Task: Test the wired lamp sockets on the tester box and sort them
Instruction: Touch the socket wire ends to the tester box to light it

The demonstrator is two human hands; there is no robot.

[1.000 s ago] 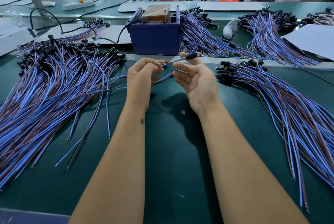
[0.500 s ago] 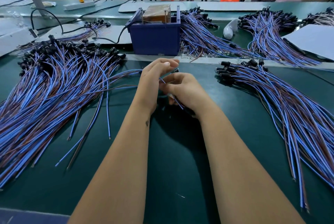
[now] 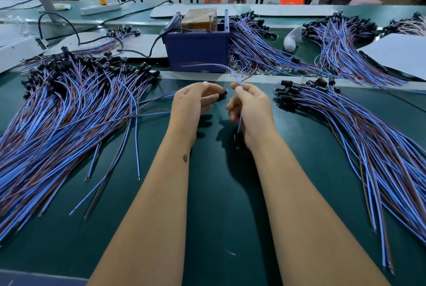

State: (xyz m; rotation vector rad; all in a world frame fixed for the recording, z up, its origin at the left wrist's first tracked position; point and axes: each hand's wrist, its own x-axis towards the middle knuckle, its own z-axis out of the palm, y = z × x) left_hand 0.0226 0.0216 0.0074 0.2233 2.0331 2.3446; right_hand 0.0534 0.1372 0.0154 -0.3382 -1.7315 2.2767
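Over the worktop (image 3: 219,205) the hands have moved apart. Left hand (image 3: 192,103) fingers now pinch the black socket (image 3: 222,94); right hand (image 3: 250,107) fingers pinch its blue wire (image 3: 237,79), now curving up by the box (image 3: 198,51).

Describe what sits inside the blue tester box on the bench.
Inside the blue tester box a brown tape-wrapped block rises above the rim, with thin upright pins beside it. The box walls hide everything below the rim, so the wiring and base cannot be seen.

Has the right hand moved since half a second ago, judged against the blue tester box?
Yes. The right hand has shifted rightward, now below the blue tester box's right edge, apart from the left hand, pinching a wire.
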